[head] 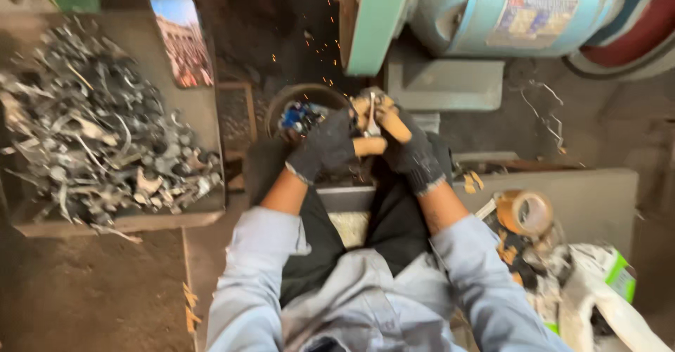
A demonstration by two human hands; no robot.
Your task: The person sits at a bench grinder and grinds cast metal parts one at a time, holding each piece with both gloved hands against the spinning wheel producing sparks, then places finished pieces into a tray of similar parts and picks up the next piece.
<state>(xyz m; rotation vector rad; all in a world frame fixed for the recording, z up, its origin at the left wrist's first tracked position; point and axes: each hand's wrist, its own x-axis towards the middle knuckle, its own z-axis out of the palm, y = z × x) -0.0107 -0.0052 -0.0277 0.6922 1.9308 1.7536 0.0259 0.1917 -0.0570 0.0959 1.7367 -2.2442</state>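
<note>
Both my hands wear dark knit gloves with orange fingertips. My left hand [327, 148] and my right hand [406, 148] are closed together on a small metal piece [371, 116], holding it up near the green guard [371, 21] of a grinding machine. Orange sparks [313, 49] fly off to the left of the guard. My grey sleeves and dark apron fill the bottom of the view.
A tray [204, 215] heaped with grey metal scrap parts [91, 134] stands at left, with a phone [183, 41] leaning on it. A blue motor housing [513, 11] sits at top right. A round bucket [295, 102], a tape roll [526, 213] and bags [605, 289] lie around.
</note>
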